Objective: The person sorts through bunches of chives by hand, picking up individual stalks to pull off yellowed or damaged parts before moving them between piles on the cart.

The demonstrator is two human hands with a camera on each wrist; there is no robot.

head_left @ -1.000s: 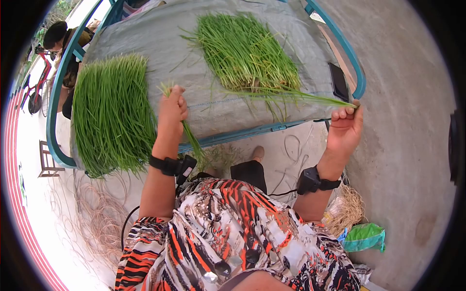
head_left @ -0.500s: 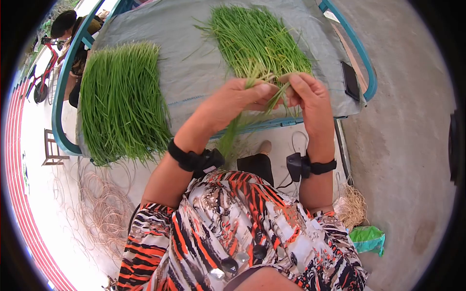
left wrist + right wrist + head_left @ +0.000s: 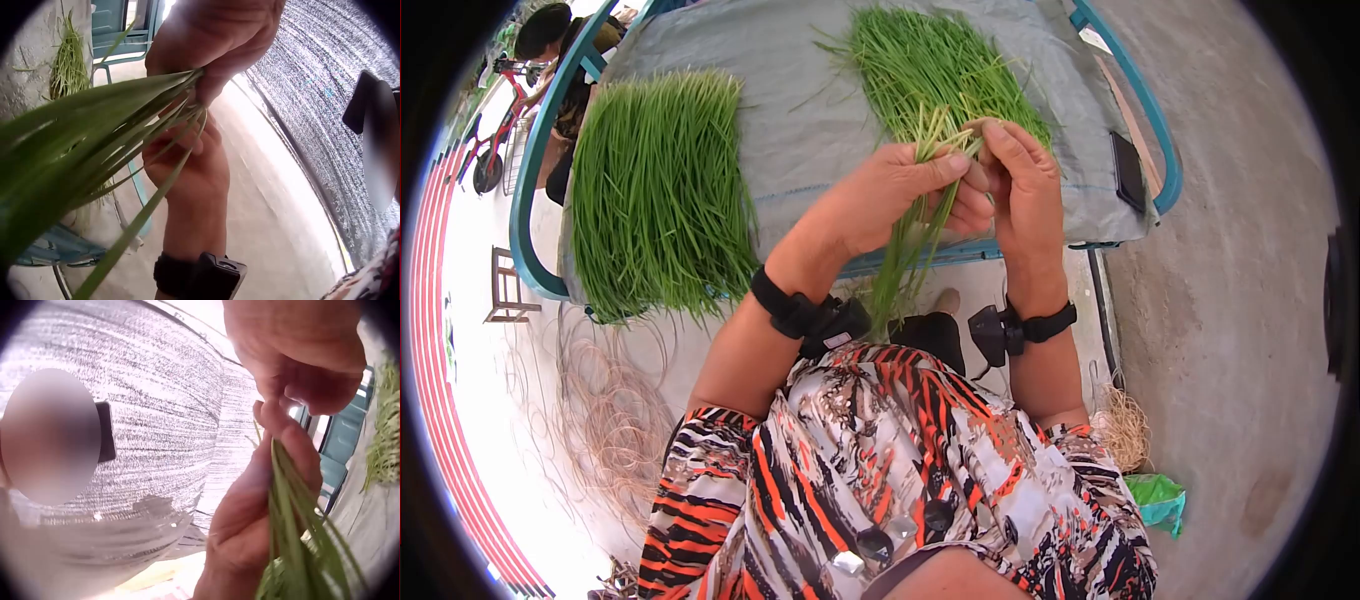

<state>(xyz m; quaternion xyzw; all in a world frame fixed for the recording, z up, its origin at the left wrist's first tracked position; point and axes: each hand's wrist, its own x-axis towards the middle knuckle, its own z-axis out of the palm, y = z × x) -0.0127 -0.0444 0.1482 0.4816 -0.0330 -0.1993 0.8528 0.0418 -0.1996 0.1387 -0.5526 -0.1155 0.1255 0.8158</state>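
Note:
My left hand (image 3: 880, 195) grips a small bunch of garlic chives (image 3: 900, 260), pale stem ends up, green leaves trailing toward my lap. Close beside it, my right hand (image 3: 1028, 185) has thumb and fingertips pinched at the stem ends. In the left wrist view the leaves (image 3: 94, 137) fan out below the left hand (image 3: 219, 37), partly covering the right fingers. The right wrist view has both hands' fingertips meeting above the leaves (image 3: 294, 537). Beyond the hands lies a loose heap of chives (image 3: 940, 65); a neat, combed pile (image 3: 660, 190) lies to the left.
A grey sheet (image 3: 800, 120) covers the blue-framed cart (image 3: 522, 225). A phone (image 3: 1129, 172) lies at its right edge. Coiled twine (image 3: 615, 420), a small stool (image 3: 505, 285), dry straw (image 3: 1122, 430) and a green bag (image 3: 1157, 500) are on the ground. Another person (image 3: 550, 30) bends at far left.
The right hand has come in from the far right, bringing its few chives to the bunch. The left hand has moved right to meet it, and both now work at the stem ends.

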